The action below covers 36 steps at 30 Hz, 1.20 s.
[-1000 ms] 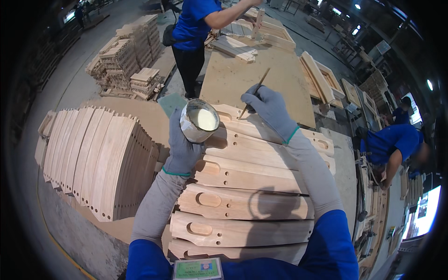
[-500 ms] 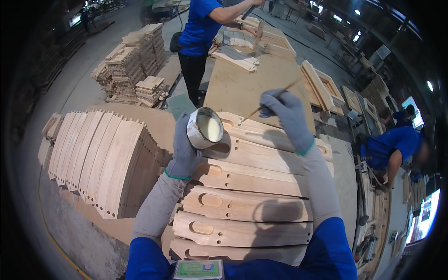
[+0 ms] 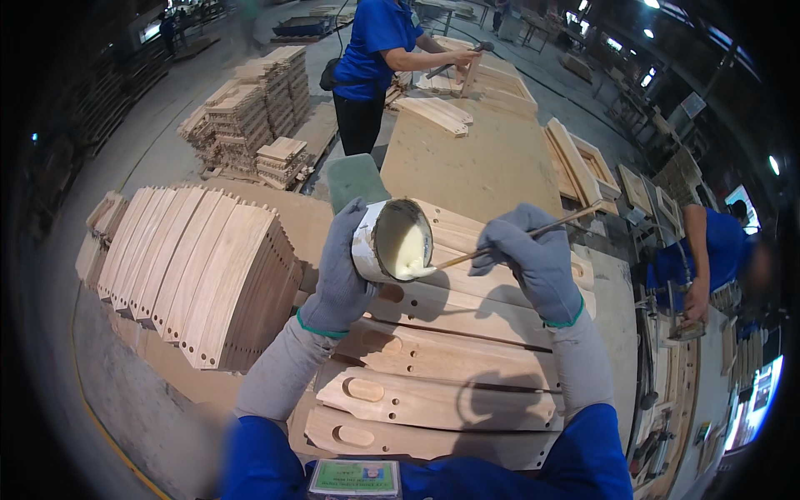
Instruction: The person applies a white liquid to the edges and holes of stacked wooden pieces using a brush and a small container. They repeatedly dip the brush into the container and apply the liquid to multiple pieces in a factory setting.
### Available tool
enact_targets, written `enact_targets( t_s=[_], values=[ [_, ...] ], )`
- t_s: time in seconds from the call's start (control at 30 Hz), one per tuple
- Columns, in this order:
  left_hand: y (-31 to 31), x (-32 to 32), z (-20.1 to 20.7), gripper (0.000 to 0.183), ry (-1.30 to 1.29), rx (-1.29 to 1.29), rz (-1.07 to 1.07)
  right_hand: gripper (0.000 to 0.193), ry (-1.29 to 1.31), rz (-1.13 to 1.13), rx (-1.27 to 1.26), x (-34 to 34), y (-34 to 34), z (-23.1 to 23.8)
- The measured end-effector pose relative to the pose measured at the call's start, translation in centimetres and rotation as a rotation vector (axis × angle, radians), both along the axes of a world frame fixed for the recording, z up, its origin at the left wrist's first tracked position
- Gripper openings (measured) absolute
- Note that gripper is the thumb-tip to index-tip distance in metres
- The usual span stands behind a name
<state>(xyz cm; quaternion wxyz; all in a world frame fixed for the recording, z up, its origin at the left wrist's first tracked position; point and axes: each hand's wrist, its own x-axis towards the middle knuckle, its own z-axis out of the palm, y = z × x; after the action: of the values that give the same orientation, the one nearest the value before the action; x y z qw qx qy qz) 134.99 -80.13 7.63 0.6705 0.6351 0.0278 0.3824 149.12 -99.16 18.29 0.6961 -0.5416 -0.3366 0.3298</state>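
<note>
My left hand [image 3: 337,271], in a grey glove, is wrapped round a round can [image 3: 364,252] with a stained white outside. The can leans to the right, and creamy white glue [image 3: 407,252] shows inside, reaching its lower rim. My right hand [image 3: 533,265], gloved too, pinches a thin wooden stick [image 3: 569,218]. The stick's near tip is coated with glue and touches the glue at the can's rim; whether it has bristles I cannot tell. Under both hands lie several pale wooden boards [image 3: 467,406] side by side, each with an oval recess and small round holes.
Stacked curved boards [image 3: 187,275] stand at left, with taller wood piles [image 3: 242,112] behind. Beyond the boards is a brown tabletop [image 3: 467,158]. A co-worker in blue [image 3: 375,50] holds a hammer [image 3: 454,60] over wooden frames; another [image 3: 696,258] bends at right. A green stool [image 3: 354,179] stands beside the table.
The stick has moved from above the boards to the glue in the can. My left hand has tipped the can further right. The far co-worker's hammer has come down toward the frames.
</note>
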Motion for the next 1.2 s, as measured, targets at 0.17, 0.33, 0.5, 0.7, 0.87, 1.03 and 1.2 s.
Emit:
enact_targets(
  t_s=[0.17,0.33,0.5,0.7,0.87,1.03,1.2],
  values=[
    [0.2,0.6,-3.5,0.068,0.053,0.314,0.12,0.006,0.135,-0.023,0.013,0.3,0.6,-1.7],
    [0.0,0.7,-4.7,0.06,-0.006,0.496,0.283,0.01,0.141,-0.151,0.014,2.4,1.6,-3.2],
    [2.0,1.2,-5.2,0.042,-0.046,-0.577,-0.208,0.017,-0.231,-0.247,-0.209,3.8,3.0,-6.7],
    [1.6,1.1,-8.2,0.043,0.081,0.193,0.335,0.016,-0.294,-0.187,-0.261,3.1,4.6,-7.4],
    [1.8,0.9,-8.7,0.041,0.107,0.158,0.315,0.017,-0.327,-0.231,-0.299,3.9,4.9,-6.7],
    [1.8,1.0,-9.0,0.04,0.136,0.097,0.283,0.019,-0.381,-0.233,-0.292,4.8,6.0,-8.9],
    [2.1,1.0,-9.5,0.038,0.205,0.018,0.261,0.02,-0.637,-0.207,-0.337,5.0,6.2,-8.2]
  ],
)
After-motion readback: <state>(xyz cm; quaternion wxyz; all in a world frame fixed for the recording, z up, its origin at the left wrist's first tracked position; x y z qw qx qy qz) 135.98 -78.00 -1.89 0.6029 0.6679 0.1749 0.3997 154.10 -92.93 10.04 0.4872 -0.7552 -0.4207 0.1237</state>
